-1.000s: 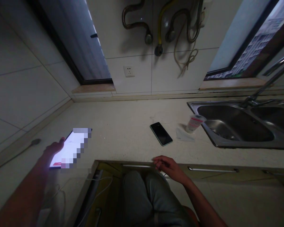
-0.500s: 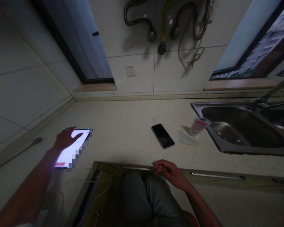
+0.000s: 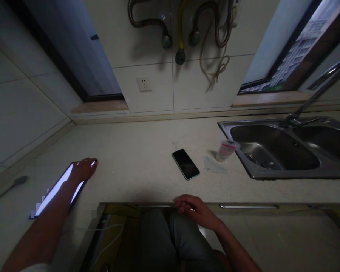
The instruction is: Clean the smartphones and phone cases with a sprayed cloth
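The left hand [image 3: 84,169] has just moved to the far end of the flat, dark-edged, glowing white tablet [image 3: 56,188], lower left, and I can't tell if it grips, while the loosely curled right hand [image 3: 195,207], lower middle, looks empty.

Room between tablet [image 3: 56,189] and phone [image 3: 186,165]
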A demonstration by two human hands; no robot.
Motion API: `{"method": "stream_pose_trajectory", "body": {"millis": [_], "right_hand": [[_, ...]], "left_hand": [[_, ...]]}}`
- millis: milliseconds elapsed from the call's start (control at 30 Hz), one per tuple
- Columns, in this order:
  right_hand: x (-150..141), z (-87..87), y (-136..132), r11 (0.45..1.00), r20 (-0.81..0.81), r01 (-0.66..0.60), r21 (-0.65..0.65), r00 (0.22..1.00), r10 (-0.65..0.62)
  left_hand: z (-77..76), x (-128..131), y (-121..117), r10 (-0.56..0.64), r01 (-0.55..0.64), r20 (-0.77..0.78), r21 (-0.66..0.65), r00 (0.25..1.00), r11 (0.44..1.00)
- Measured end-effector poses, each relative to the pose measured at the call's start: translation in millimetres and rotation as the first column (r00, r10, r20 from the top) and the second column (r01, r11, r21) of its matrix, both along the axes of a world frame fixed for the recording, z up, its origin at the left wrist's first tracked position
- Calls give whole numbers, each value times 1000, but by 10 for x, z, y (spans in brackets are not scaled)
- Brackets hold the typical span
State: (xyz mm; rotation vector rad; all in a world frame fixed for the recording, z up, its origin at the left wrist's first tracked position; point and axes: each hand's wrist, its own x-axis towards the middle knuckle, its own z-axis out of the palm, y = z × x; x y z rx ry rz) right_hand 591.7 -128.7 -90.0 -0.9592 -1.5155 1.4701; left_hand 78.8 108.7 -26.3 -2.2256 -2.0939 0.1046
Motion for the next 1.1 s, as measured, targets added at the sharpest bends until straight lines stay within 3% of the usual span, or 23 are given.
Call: {"method": "stream_pose_trajectory", "body": {"millis": [333,567,667,800,933,1000,1033,1067,1100], "right_hand": [[51,63,4,999,0,-34,2,999,34],[79,57,20,998,-1,-59,-5,998,59],[86,53,24,996,-18,-84,-37,996,83],[107,61,29,993,-7,-105,-53,995,104],[127,74,43,988,23,-147,-36,989,148],[133,78,44,988,46,-154,0,987,153],[135,78,41,988,55,-154,16,987,153],[137,77,37,988,62,-151,28,987,149],[140,75,30,988,65,-148,37,987,145]], "left_hand": [[87,202,23,86,-89,-60,-48,994,995],[58,226,-38,145,-146,-16,-80,989,986],[40,261,-311,189,-191,31,59,981,980],[66,283,-1000,310,-317,67,219,948,923],[187,106,-1670,516,-532,127,214,847,819],[245,-39,-1878,718,-738,184,78,672,670],[260,-106,-1946,768,-784,195,8,610,620],[264,-163,-1993,761,-768,191,-47,620,638],[256,-207,-2022,704,-704,180,-74,687,706]]}}
